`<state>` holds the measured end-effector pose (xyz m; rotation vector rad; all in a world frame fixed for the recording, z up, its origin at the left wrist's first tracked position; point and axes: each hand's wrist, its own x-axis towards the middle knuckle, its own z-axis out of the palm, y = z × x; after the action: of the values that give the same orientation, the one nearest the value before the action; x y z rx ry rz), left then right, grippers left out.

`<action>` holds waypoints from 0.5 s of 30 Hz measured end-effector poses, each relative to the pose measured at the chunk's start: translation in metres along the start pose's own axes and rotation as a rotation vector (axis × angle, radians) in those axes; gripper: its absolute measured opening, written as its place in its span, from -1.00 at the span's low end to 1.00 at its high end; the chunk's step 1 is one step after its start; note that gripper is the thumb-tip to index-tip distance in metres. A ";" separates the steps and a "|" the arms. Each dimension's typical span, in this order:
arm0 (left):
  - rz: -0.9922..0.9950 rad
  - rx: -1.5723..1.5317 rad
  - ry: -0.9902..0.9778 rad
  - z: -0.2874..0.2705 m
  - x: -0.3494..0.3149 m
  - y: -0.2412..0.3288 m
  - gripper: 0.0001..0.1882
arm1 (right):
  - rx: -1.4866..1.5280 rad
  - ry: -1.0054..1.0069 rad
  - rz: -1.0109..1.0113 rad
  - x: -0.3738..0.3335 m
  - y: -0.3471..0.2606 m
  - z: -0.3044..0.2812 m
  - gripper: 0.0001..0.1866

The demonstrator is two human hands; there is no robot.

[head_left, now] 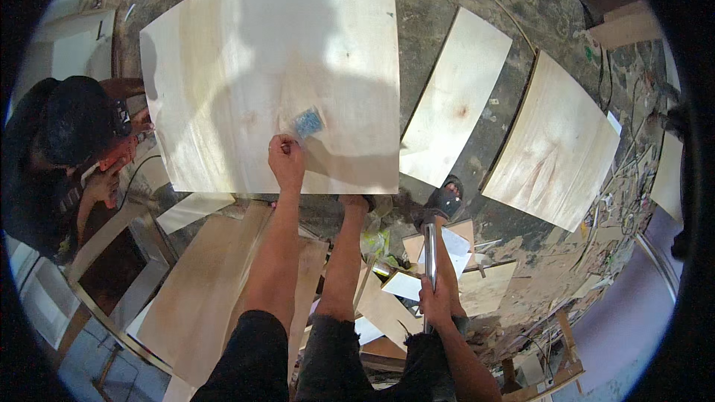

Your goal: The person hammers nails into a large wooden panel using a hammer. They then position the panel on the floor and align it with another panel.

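Black, frayed shorts (335, 361) and a dark sleeve (249, 350) sit closest to my camera. Just beyond, on the near right, I have the right hand (438, 301) wrapped firmly around a shiny metal rod (430, 257), held lengthwise, its bare end pointing away. Under it, pale offcuts (488, 286) lie scattered, and to the left a brown panel (201, 283) rests low.

Further out, my left arm reaches straight ahead; the left hand (286, 156) is bent in, fingers curled toward the thumb, and I cannot tell whether anything is pinched there. Just past its knuckles lies a small clear packet (307, 123) of bluish bits, flat on the big pale wooden board (194, 104), whose light grain carries a head-and-shoulders shadow.

At the far left, a co-worker (67, 115) bends at the board's edge with a red power tool (119, 152); pale marks on the dark shirt are too small for me to read. Two narrower boards, one whitish (460, 97), one tan (558, 141), lie to the right, with a hose (491, 1) curving beyond.
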<state>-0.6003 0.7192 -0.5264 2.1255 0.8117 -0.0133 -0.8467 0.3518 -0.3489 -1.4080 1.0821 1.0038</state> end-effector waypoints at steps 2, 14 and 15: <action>0.140 0.115 0.045 0.002 0.002 -0.009 -0.86 | 0.030 -0.001 0.048 0.003 0.004 -0.010 -0.76; 0.228 0.453 0.032 0.027 -0.003 0.022 -0.71 | 0.123 0.032 -0.029 0.015 0.027 -0.077 -0.61; 0.218 0.517 0.051 0.029 -0.003 0.026 -0.72 | 0.251 0.026 0.141 0.017 0.034 -0.071 -0.65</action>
<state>-0.5807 0.6859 -0.5262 2.7035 0.6470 -0.0595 -0.8746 0.2784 -0.3661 -1.1572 1.2934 0.9157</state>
